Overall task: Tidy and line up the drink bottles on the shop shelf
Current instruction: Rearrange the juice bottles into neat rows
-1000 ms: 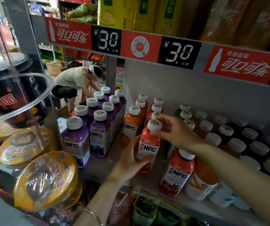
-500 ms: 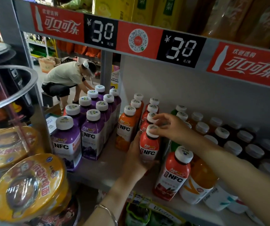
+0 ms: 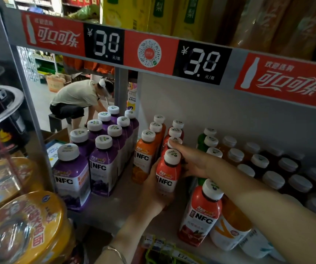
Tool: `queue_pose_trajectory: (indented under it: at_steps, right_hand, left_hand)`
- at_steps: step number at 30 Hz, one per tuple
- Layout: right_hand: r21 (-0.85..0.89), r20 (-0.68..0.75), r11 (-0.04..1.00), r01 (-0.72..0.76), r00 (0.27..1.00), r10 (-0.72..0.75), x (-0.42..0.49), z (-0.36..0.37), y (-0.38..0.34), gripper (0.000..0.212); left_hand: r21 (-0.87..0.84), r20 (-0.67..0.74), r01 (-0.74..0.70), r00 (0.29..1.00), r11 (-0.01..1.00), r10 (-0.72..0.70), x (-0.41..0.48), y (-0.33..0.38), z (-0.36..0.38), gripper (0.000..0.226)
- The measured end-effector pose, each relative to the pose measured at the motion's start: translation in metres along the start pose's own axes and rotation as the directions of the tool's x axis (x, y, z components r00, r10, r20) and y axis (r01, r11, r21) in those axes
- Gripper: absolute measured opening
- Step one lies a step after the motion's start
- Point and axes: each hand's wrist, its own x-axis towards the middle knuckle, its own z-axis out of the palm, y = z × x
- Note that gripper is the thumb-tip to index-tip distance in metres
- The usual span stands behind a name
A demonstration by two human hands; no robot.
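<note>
While the red NFC bottle (image 3: 169, 169) is upright, heading its row on the shelf (image 3: 115, 210), my left grip (image 3: 153, 195) clasps it from 9 o'clock, and my right grip (image 3: 197, 164) clasps its neck from 3 o'clock.

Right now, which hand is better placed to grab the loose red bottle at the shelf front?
Right, probably. The loose red bottle stands beside the right forearm, nearer the right hand; the left hand grips the held red bottle by its body.

Left hand (image 3: 153, 189) and right hand (image 3: 195, 162), forearms bare; a thin silver-toned bangle (image 3: 115, 251) circles the left wrist.
</note>
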Motion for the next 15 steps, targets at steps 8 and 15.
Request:
queue_pose_trajectory:
  at_steps: [8, 15]
  right_hand:
    - [-0.057, -0.054, 0.997, 0.043, 0.997, -0.046, 0.005, -0.003, 0.002, 0.061]
    - [-0.023, -0.020, 0.986, 0.168, 0.985, -0.169, -0.033, -0.012, -0.007, 0.053]
  left_hand:
    - [0.022, 0.003, -0.036, 0.999, 0.999, 0.036, -0.002, -0.005, -0.001, 0.093]
    - [0.023, 0.022, -0.048, 0.999, 0.999, 0.047, -0.005, -0.009, -0.003, 0.098]
